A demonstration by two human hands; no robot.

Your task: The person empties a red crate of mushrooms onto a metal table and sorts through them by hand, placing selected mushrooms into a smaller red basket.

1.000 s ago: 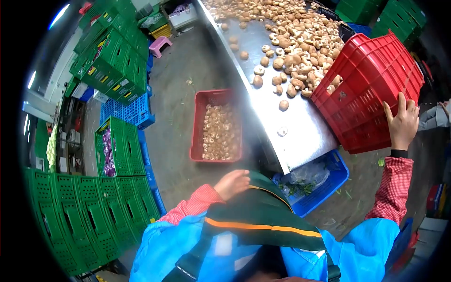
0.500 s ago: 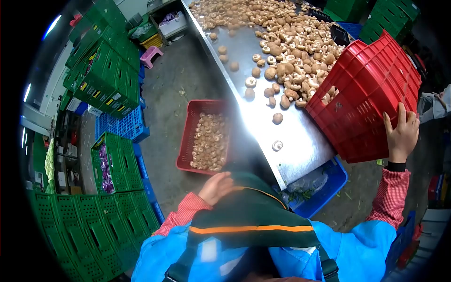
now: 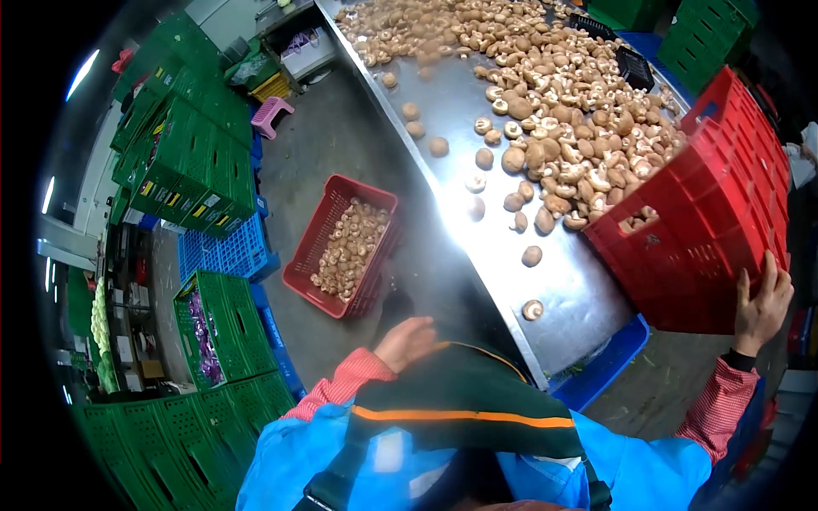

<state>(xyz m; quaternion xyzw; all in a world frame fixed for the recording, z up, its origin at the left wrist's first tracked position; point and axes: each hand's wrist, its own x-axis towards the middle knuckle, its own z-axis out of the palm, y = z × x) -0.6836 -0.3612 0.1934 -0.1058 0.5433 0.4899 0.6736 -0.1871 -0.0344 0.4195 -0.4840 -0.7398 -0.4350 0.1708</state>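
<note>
My right hand point(image 3: 763, 311) grips the lower right edge of a red plastic crate point(image 3: 703, 230). This crate is tipped at the right end of a metal table point(image 3: 588, 294), its opening against a heap of brown mushrooms point(image 3: 588, 145). A few mushrooms show through its handle slot. Held low before the dark green apron point(image 3: 460, 392), my left hand point(image 3: 407, 342) is empty, fingers loosely stretched and slightly blurred. On the floor beyond it, a second red crate point(image 3: 307, 298) contains mushrooms.
Green crates point(image 3: 192, 170) stand stacked on the left, one holding purple produce point(image 3: 204, 336). A pink stool point(image 3: 271, 115) stands behind. Below the table's near end is a blue bin point(image 3: 609, 362). Black trays point(image 3: 635, 68) lie at the table's far side.
The tipped crate and my right hand have shifted right and lower in view. The floor crate sits farther left and has turned. My left hand stays near the apron.
</note>
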